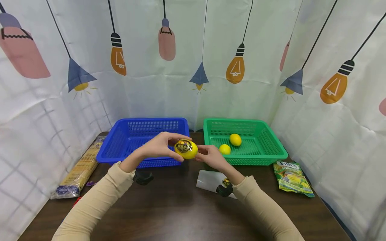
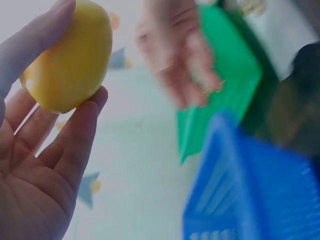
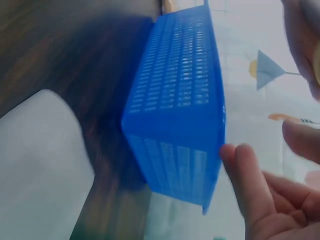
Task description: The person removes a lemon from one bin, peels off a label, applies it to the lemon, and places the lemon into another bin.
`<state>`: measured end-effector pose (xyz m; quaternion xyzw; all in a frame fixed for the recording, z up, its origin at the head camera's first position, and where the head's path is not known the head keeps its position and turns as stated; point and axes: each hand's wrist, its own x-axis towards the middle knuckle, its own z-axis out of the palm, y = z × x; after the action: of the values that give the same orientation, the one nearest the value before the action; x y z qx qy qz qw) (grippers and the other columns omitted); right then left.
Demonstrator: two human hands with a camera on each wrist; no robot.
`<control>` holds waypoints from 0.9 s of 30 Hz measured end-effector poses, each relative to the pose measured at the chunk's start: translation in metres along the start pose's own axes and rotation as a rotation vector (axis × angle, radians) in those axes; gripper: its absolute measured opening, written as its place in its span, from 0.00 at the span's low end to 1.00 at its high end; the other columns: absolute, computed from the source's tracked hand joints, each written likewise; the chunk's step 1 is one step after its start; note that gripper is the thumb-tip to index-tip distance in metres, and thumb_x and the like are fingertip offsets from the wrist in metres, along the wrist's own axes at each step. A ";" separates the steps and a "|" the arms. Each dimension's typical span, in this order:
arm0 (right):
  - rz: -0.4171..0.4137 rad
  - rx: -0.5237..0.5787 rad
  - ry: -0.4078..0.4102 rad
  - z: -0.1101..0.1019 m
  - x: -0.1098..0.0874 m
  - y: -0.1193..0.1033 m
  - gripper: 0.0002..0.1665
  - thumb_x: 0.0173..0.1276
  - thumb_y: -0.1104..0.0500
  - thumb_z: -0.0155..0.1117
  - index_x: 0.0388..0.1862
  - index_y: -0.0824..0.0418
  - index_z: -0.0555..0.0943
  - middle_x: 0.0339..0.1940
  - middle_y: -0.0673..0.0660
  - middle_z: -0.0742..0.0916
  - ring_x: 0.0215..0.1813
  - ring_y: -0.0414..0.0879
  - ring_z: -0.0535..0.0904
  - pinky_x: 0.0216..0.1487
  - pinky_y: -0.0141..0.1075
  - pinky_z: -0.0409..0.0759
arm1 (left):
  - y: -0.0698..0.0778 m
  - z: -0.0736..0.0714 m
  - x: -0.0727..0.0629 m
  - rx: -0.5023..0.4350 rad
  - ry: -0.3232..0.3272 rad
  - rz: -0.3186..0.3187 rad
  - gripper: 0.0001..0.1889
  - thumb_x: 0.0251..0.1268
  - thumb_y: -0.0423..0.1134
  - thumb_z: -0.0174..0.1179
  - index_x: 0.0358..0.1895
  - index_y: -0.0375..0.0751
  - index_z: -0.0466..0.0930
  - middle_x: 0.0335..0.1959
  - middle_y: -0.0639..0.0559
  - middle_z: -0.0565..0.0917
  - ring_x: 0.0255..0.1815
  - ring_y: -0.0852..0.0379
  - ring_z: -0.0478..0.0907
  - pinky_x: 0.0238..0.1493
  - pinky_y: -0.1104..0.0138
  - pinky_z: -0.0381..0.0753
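Observation:
In the head view my left hand [image 1: 158, 145] grips a yellow lemon [image 1: 191, 154] between thumb and fingers, above the table. A round black-and-gold sticker [image 1: 183, 146] lies on the lemon's facing side. Up close in the left wrist view, the lemon [image 2: 75, 55] shows a smooth, plain side. My right hand [image 1: 214, 157] is at the lemon's right end, fingertips right by its skin. In the right wrist view the right hand [image 3: 275, 205] has its thumb apart from loosely extended fingers. Small gold specks show by those fingertips in the left wrist view.
A white sheet [image 1: 206, 179] with another sticker lies under my right forearm. Behind stand a blue basket [image 1: 104, 155] and a green basket [image 1: 272, 157] holding two lemons [image 1: 235, 140]. A green snack bag [image 1: 292, 179] lies right; a long yellowish packet [image 1: 79, 167] lies left.

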<state>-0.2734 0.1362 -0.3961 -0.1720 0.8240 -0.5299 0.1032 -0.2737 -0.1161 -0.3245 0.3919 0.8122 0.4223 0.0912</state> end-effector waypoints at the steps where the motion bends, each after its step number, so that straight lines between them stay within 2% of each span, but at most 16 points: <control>1: 0.006 -0.006 0.012 0.003 0.005 -0.001 0.28 0.72 0.50 0.63 0.67 0.62 0.76 0.59 0.62 0.86 0.54 0.51 0.88 0.50 0.38 0.87 | -0.001 -0.009 0.003 -0.010 0.013 -0.020 0.37 0.50 0.45 0.77 0.67 0.50 0.76 0.57 0.51 0.85 0.50 0.59 0.84 0.55 0.65 0.84; 4: 0.029 -0.054 0.064 0.012 0.017 -0.005 0.30 0.72 0.49 0.63 0.66 0.65 0.76 0.55 0.63 0.88 0.47 0.49 0.90 0.47 0.40 0.88 | -0.011 -0.034 0.015 -0.028 0.042 -0.060 0.37 0.52 0.44 0.76 0.68 0.50 0.74 0.57 0.48 0.84 0.50 0.56 0.84 0.54 0.66 0.85; 6: 0.057 -0.088 0.109 0.017 0.023 -0.006 0.32 0.71 0.48 0.64 0.66 0.67 0.76 0.54 0.64 0.89 0.45 0.52 0.90 0.47 0.43 0.88 | -0.022 -0.048 0.023 -0.040 0.051 -0.085 0.37 0.53 0.43 0.75 0.69 0.52 0.73 0.59 0.47 0.83 0.51 0.54 0.84 0.53 0.67 0.84; 9: 0.093 -0.103 0.163 0.024 0.031 -0.005 0.34 0.70 0.47 0.65 0.65 0.69 0.76 0.52 0.66 0.89 0.44 0.56 0.90 0.47 0.47 0.88 | -0.044 -0.064 0.034 -0.058 0.056 -0.127 0.36 0.57 0.42 0.73 0.71 0.52 0.70 0.62 0.45 0.81 0.55 0.51 0.82 0.54 0.66 0.84; 12: 0.107 -0.067 0.175 0.031 0.036 -0.003 0.34 0.69 0.51 0.67 0.65 0.72 0.74 0.51 0.67 0.89 0.43 0.57 0.90 0.47 0.47 0.87 | -0.069 -0.074 0.042 -0.063 0.078 -0.187 0.37 0.59 0.41 0.72 0.72 0.50 0.68 0.67 0.42 0.76 0.61 0.46 0.78 0.60 0.58 0.81; 17: 0.130 0.033 0.208 0.036 0.041 0.001 0.33 0.68 0.57 0.68 0.66 0.73 0.73 0.49 0.68 0.89 0.38 0.51 0.91 0.42 0.40 0.88 | -0.110 -0.078 0.054 -0.074 0.163 -0.336 0.40 0.61 0.43 0.70 0.75 0.48 0.63 0.74 0.39 0.67 0.73 0.39 0.65 0.72 0.44 0.68; 20: 0.132 0.057 0.212 0.038 0.043 0.001 0.33 0.67 0.58 0.68 0.67 0.73 0.73 0.47 0.68 0.89 0.36 0.49 0.91 0.41 0.39 0.88 | -0.130 -0.074 0.057 -0.090 0.233 -0.435 0.42 0.61 0.44 0.70 0.77 0.47 0.59 0.77 0.37 0.62 0.76 0.36 0.59 0.75 0.41 0.62; 22: 0.128 0.055 0.209 0.039 0.043 0.001 0.34 0.67 0.58 0.69 0.67 0.73 0.72 0.47 0.68 0.89 0.36 0.50 0.91 0.42 0.41 0.88 | -0.141 -0.070 0.057 -0.068 0.253 -0.489 0.42 0.63 0.44 0.69 0.78 0.45 0.57 0.78 0.35 0.59 0.78 0.35 0.56 0.76 0.40 0.60; 24: 0.124 0.051 0.208 0.039 0.044 0.001 0.34 0.67 0.58 0.69 0.67 0.73 0.72 0.47 0.68 0.89 0.37 0.53 0.91 0.43 0.42 0.88 | -0.151 -0.066 0.056 -0.037 0.239 -0.538 0.42 0.63 0.44 0.68 0.78 0.42 0.57 0.78 0.33 0.59 0.77 0.34 0.57 0.76 0.40 0.59; 27: 0.133 0.054 0.210 0.040 0.043 0.003 0.34 0.67 0.59 0.69 0.67 0.73 0.72 0.46 0.68 0.90 0.38 0.56 0.91 0.42 0.42 0.88 | -0.165 -0.059 0.055 0.037 0.174 -0.615 0.41 0.63 0.43 0.68 0.76 0.38 0.59 0.76 0.31 0.62 0.75 0.34 0.61 0.75 0.42 0.62</control>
<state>-0.2992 0.0874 -0.4147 -0.0578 0.8252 -0.5591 0.0561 -0.4319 -0.1684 -0.4028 0.0919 0.9049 0.3921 0.1377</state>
